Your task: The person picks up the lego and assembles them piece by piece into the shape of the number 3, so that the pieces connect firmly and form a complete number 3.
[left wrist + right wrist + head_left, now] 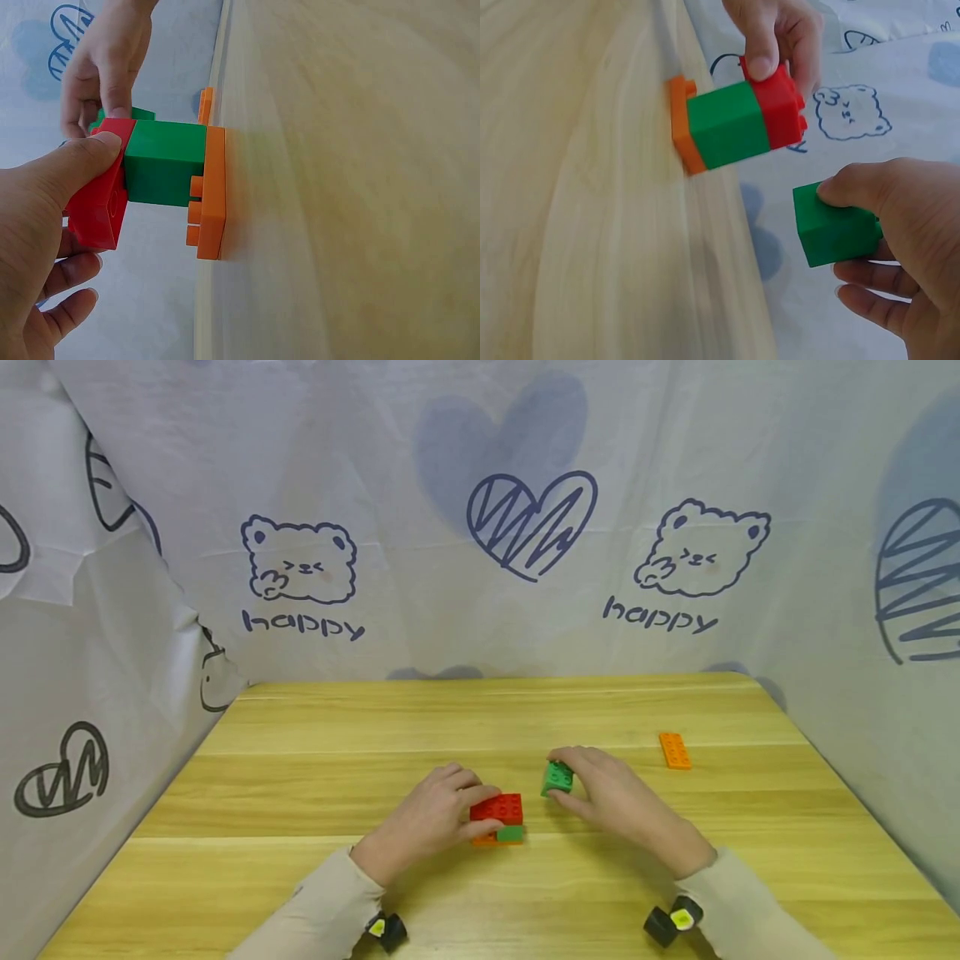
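A small stack of toy building bricks stands on the table in front of the person. Its bottom is an orange plate (214,202), with a green brick (165,161) on one end and a red brick (506,807) on top. The red brick overhangs the plate's bare studs. My left hand (431,814) pinches the red brick between thumb and fingers. To the right of the stack, my right hand (611,797) holds a second green brick (832,232) between thumb and fingers, apart from the stack and raised off the table.
Another orange plate (675,751) lies on the wooden table (337,727), farther back and to the right. A white cloth (420,610) with drawn bears and hearts hangs behind the table and along its sides.
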`<state>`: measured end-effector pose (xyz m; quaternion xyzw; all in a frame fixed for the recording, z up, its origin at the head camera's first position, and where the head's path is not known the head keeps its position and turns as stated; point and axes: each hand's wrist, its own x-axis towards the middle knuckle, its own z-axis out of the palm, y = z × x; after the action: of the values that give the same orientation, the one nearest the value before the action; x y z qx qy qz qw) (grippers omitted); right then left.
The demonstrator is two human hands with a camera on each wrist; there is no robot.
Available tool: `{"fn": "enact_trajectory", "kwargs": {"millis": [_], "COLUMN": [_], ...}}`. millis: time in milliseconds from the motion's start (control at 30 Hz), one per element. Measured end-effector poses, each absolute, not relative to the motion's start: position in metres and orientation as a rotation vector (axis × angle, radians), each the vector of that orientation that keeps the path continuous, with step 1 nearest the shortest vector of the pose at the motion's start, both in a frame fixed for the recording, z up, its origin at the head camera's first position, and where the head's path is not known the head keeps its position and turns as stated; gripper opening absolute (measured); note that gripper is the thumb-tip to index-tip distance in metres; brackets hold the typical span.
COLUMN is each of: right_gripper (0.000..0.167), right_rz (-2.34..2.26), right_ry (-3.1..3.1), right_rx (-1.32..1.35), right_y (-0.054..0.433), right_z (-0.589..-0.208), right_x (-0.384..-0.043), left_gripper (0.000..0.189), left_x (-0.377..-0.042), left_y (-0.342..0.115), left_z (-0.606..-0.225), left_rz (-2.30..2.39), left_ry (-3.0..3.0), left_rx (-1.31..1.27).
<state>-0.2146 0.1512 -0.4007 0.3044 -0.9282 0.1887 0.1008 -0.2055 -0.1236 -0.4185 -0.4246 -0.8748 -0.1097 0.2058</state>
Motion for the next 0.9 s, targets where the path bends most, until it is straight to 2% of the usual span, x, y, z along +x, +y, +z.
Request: {"fn": "enact_trajectory", "kwargs": {"millis": [567, 900], "right_gripper": [0.044, 0.044], "right_rz": [0.731, 0.854], "right_ry": [-2.405, -2.428], "right_rx": [1.116, 1.143], "right_y": [0.137, 0.129], "right_z": [-0.391, -0.392], "right_x": [-0.204, -0.202], "left_gripper": [0.038, 0.036], "left_x": [-0.206, -0.207], "left_y": [-0.123, -0.123], "left_z": [-0.418, -0.419], "left_rz": [-0.315, -0.330], "left_ry": [-2.433, -2.435], "left_rx": [-1.187, -1.196]}}
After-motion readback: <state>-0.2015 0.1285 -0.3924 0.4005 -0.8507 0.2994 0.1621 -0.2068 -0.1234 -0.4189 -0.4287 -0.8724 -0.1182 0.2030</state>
